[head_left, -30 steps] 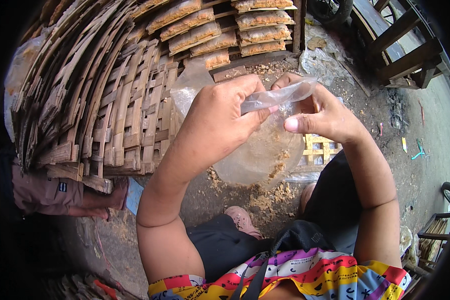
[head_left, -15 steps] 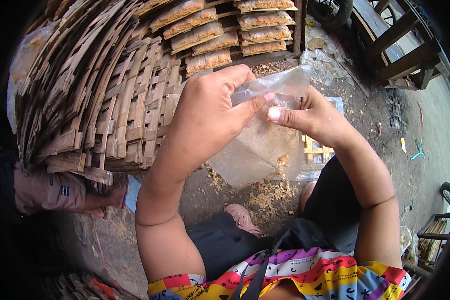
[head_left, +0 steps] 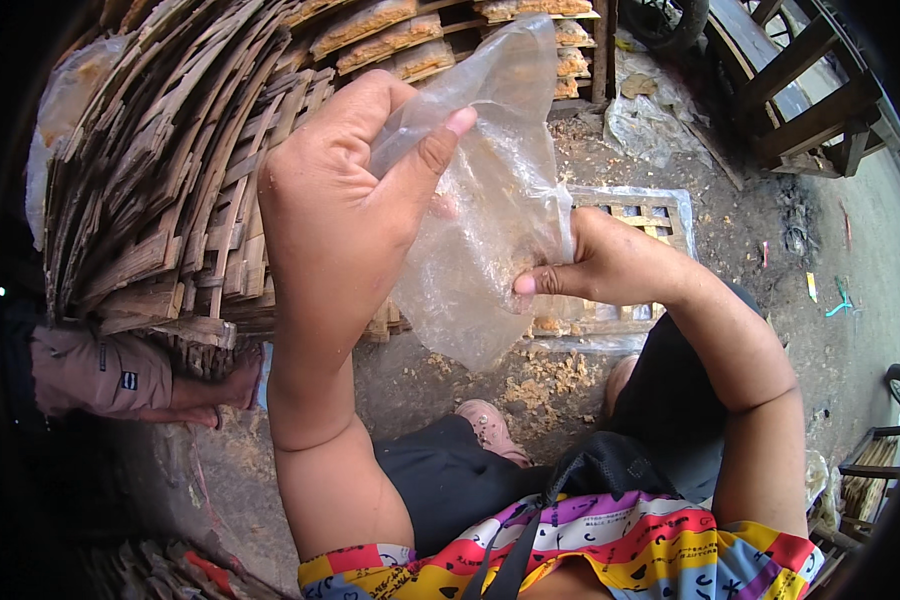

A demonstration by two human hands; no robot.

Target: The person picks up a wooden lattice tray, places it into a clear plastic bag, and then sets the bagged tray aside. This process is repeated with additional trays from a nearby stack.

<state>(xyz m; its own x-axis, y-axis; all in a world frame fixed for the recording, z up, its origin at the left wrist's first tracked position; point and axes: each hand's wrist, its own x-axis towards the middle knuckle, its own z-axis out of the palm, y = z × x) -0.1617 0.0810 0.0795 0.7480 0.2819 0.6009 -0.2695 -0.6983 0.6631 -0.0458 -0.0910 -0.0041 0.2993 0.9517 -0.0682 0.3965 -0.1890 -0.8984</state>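
A clear, crumpled plastic sheet or bag (head_left: 500,190) hangs between my hands, dusted with tan crumbs; whether it is one layer or two I cannot tell. My left hand (head_left: 355,175) grips its upper left part, thumb on the near face and fingers behind. Lower down on the right side, my right hand (head_left: 605,262) pinches its edge between thumb and fingers. Beyond the right hand, a woven bamboo tray (head_left: 642,212) lies on the ground with clear plastic over it, partly hidden by my hand and the sheet.
To the left leans a large stack of woven bamboo trays (head_left: 185,180). At the back, racked slabs of orange-tan food (head_left: 395,45) stand in tiers. Crumbs (head_left: 545,390) litter the ground by my shoe (head_left: 492,430). Another person's legs (head_left: 120,375) show at left, a wooden frame (head_left: 800,90) at back right.
My hands have moved apart, the left up and leftward, the right lower. The plastic sheet is now stretched taller between them, and more of the tray behind shows.
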